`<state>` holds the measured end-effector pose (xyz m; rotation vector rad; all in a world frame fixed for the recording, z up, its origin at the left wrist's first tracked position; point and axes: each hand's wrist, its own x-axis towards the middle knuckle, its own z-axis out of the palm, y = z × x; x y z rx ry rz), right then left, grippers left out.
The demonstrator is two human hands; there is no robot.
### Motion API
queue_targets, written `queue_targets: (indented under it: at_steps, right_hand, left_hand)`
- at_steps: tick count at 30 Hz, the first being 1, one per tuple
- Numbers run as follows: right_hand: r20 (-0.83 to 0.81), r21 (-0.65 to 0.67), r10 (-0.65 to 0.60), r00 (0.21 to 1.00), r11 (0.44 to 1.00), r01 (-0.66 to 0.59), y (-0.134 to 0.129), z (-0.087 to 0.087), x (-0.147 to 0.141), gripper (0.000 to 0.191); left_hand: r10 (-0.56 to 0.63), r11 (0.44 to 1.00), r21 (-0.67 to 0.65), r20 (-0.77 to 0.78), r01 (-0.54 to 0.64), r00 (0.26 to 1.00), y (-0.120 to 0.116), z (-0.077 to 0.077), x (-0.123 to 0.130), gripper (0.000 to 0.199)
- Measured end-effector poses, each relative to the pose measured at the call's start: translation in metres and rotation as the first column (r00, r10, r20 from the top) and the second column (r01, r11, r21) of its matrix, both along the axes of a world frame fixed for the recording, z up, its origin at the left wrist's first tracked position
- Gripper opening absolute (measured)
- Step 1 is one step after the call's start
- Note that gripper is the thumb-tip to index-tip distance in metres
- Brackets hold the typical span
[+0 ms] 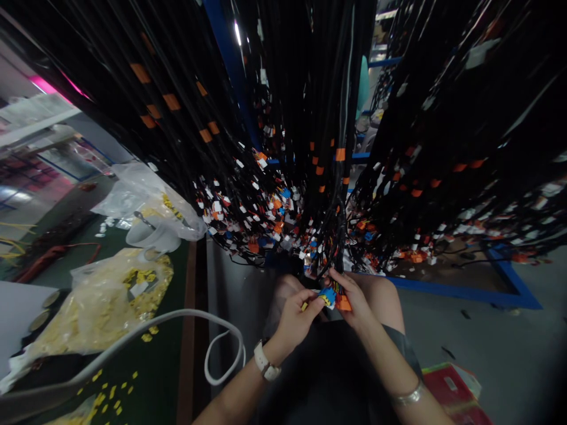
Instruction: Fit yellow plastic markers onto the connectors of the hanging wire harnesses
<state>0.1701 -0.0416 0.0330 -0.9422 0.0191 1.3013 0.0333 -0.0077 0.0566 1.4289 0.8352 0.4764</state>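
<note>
Over my lap, my left hand (300, 311) pinches a blue connector (328, 295) with yellow parts along its face. A small yellow piece shows by the left fingers. My right hand (353, 300) is wrapped round the wires right behind that connector, its fingers closed. An orange connector (344, 303) hangs from the same bunch, against the right palm. The bunch runs up into a black wire harness (340, 218) that hangs in front of me among many others. Some right fingertips are hidden behind the wires.
Hanging harnesses with white, orange and blue connectors fill the space ahead, over a blue frame (460, 290). On the green table at left lie a bag of yellow parts (106, 295), a white cup (153, 233), loose yellow pieces (113, 392) and a white hose (190, 313). A red folder (456, 389) lies at lower right.
</note>
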Motion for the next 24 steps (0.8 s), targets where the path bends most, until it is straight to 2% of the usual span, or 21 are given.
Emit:
queue_targets:
  at_steps: [7, 18, 24]
  right_hand:
    - [-0.005, 0.008, -0.012, 1.000, 1.000, 0.012, -0.001, 0.001, -0.001, 0.021]
    - [0.003, -0.013, -0.009, 1.000, 1.000, 0.009, -0.002, -0.001, 0.003, 0.023]
    - [0.022, -0.008, -0.015, 1.000, 1.000, 0.015, -0.002, -0.002, 0.005, 0.023]
  left_hand:
    - [-0.007, 1.000, 0.010, 0.000, 0.007, 1.000, 0.000, 0.003, 0.001, 0.030]
    - [0.005, 1.000, -0.018, 0.012, -0.004, 1.000, -0.004, -0.006, 0.001, 0.032]
    - [0.043, 0.995, -0.091, 0.033, -0.040, 0.999, -0.010, -0.010, 0.004, 0.034]
